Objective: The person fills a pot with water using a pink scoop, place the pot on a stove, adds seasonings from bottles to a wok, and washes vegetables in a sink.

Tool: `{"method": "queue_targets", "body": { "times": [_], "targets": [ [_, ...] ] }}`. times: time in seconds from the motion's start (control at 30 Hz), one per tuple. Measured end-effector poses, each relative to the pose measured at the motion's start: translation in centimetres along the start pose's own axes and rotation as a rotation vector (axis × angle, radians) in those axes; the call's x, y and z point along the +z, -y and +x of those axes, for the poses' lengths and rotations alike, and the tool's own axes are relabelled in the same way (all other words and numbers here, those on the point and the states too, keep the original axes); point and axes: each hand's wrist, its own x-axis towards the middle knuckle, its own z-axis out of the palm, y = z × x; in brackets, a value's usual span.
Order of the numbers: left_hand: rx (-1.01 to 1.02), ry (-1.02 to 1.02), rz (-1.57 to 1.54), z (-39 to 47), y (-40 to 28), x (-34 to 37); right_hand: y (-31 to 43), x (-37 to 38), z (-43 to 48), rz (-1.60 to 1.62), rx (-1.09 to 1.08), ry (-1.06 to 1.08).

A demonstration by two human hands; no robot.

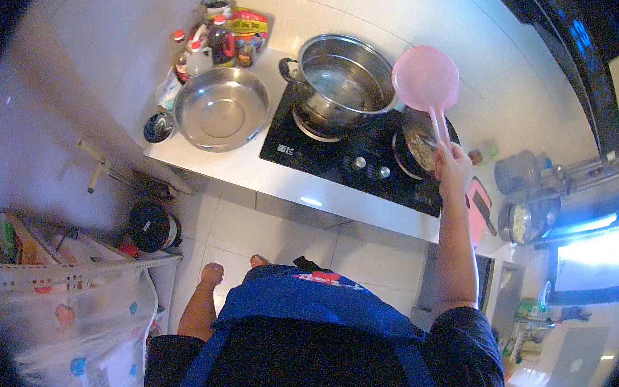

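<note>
My right hand [452, 164] grips the handle of a pink plastic water ladle [426, 78]. The ladle's round bowl is raised by the right rim of a large stainless steel pot [345, 82]. That pot stands uncovered on the left burner of a black two-burner gas cooktop [312, 158], with what looks like clear liquid inside. Beneath the ladle handle, a pan [419, 147] with food in it sits on the right burner, partly hidden by my hand and the ladle. My left hand [212, 274] hangs low at my side, fingers curled in, with nothing seen in it.
A wide stainless steel basin [222, 109] and a small dark bowl [158, 127] are left of the cooktop, before several sauce bottles [222, 42]. Rightward, a knife [484, 206] lies on a pink cutting board [476, 228]. A covered rack [87, 312] stands low at left.
</note>
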Motion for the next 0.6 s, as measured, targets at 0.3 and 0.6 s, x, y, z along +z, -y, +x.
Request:
{"method": "queue_targets", "body": {
  "times": [0.3, 0.6],
  "targets": [
    [1.057, 0.071, 1.260, 2.4, 1.9, 8.0, -5.5, -16.6, -14.4, 0.356, 0.407, -0.011],
    [0.585, 0.577, 1.001, -2.7, -11.4, 19.9, -17.6, -29.0, -30.1, 1.044, 0.568, -0.421]
  ]
}}
